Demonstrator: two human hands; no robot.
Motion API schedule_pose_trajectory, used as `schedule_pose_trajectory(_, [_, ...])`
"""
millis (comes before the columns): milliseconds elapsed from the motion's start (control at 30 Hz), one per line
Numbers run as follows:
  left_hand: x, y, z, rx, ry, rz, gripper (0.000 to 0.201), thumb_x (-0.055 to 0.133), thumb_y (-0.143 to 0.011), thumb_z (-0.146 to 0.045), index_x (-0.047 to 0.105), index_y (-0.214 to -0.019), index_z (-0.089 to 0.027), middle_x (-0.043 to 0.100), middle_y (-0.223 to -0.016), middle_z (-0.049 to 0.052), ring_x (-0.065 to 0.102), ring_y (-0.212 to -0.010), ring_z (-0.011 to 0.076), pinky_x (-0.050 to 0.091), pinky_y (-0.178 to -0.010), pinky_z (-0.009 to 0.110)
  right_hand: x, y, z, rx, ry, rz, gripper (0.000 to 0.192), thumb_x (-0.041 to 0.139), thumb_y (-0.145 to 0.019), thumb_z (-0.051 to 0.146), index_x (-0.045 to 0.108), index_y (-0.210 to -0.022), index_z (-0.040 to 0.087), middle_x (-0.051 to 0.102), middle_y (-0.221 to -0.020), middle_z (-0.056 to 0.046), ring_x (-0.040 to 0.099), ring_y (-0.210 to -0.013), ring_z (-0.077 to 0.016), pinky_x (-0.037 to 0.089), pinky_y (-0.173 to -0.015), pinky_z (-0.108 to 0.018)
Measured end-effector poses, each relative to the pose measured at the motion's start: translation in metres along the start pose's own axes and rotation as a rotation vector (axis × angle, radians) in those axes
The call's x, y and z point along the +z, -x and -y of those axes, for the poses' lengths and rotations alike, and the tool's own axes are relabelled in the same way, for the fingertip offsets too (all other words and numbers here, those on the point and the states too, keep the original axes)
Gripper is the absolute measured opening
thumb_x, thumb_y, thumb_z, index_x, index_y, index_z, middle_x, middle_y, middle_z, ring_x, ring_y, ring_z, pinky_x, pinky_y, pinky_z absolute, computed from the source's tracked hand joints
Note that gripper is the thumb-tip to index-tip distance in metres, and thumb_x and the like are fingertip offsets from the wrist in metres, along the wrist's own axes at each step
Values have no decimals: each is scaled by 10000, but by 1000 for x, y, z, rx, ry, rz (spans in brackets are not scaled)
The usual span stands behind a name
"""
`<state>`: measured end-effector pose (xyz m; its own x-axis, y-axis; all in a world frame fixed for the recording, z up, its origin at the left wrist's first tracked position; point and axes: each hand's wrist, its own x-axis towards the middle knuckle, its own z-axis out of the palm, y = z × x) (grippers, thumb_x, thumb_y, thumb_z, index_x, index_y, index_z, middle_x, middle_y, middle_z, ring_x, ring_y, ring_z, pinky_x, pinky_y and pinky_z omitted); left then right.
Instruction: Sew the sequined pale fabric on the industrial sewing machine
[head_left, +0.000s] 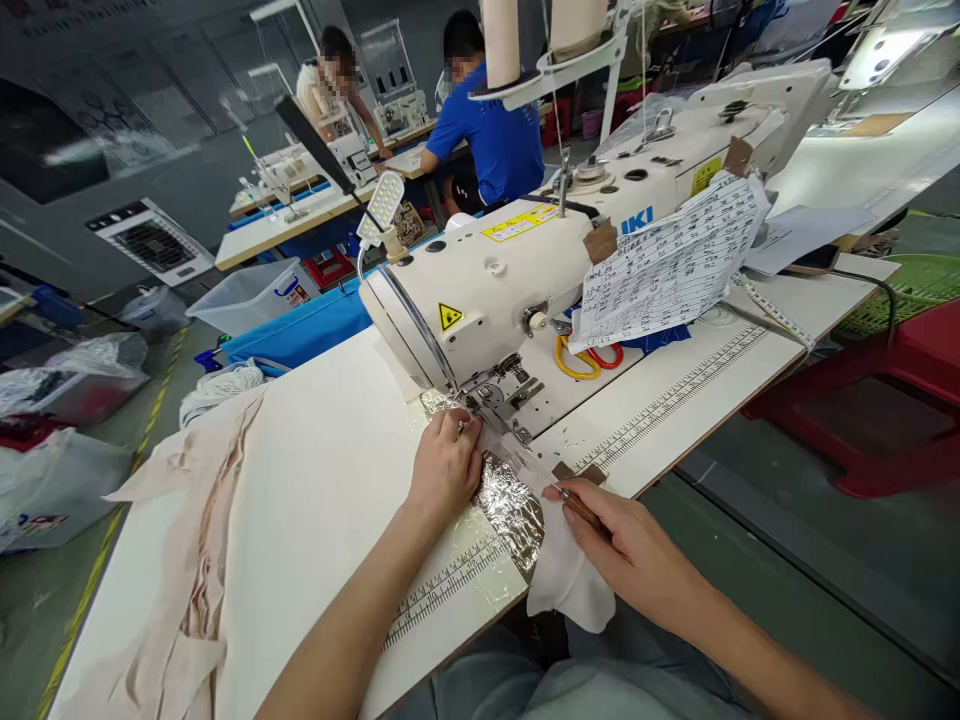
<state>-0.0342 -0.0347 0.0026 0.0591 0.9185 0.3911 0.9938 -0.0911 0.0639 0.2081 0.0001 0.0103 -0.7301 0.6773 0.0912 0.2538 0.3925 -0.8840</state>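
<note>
My left hand (445,462) lies with curled fingers close to the needle of a white sewing machine (480,290), holding the edge of a pale fabric piece (574,585). Something small and shiny shows at its fingers. My right hand (619,535) grips an awl (589,512) by its brown wooden handle. The awl's thin metal shaft points along the fabric toward the presser foot. From there the fabric runs over shiny crinkled film (514,510) and hangs past the table's front edge. My fingers partly hide the stitching spot.
Pale pink fabric strips (199,560) lie on the left of the white table (307,480). Scissors (577,358) with yellow and red handles rest beneath a handwritten sheet (667,265). A red stool (870,400) stands at right. Two people work at machines behind.
</note>
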Motion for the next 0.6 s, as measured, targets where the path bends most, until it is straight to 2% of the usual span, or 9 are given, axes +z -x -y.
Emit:
schedule_pose_trajectory(100, [0, 1, 4, 50, 79, -45, 309, 427, -879, -56, 614, -1115, -124, 577, -1041, 128, 532, -904, 244, 552, -793, 421, 0, -3, 2, 15, -5, 20, 258, 338, -995, 322, 486, -815, 211, 471, -642, 25, 428, -534, -144, 316, -503, -266])
schedule_pose_trajectory(300, [4, 2, 8, 105, 155, -106, 328, 396, -885, -30, 593, -1110, -165, 592, -1060, 112, 548, -914, 225, 554, -799, 411, -2, -7, 4, 33, -5, 64, 231, 323, -985, 311, 511, -911, 200, 487, -657, 22, 460, -557, -163, 332, -531, -272])
schedule_pose_trajectory(500, [5, 0, 7, 22, 36, -79, 366, 422, -819, -19, 588, -1127, -126, 568, -1091, 150, 522, -961, 276, 548, -771, 449, 2, -20, 3, -4, 24, 59, 259, 320, -983, 311, 546, -1012, 188, 583, -738, -15, 578, -686, -200, 407, -637, -295])
schedule_pose_trajectory(600, [4, 1, 7, 25, 47, -97, 359, 410, -836, -19, 579, -1133, -127, 575, -1046, 138, 519, -926, 262, 546, -760, 435, 3, -25, 2, -16, 48, 59, 261, 318, -979, 307, 550, -1013, 192, 610, -760, -22, 593, -696, -204, 411, -637, -299])
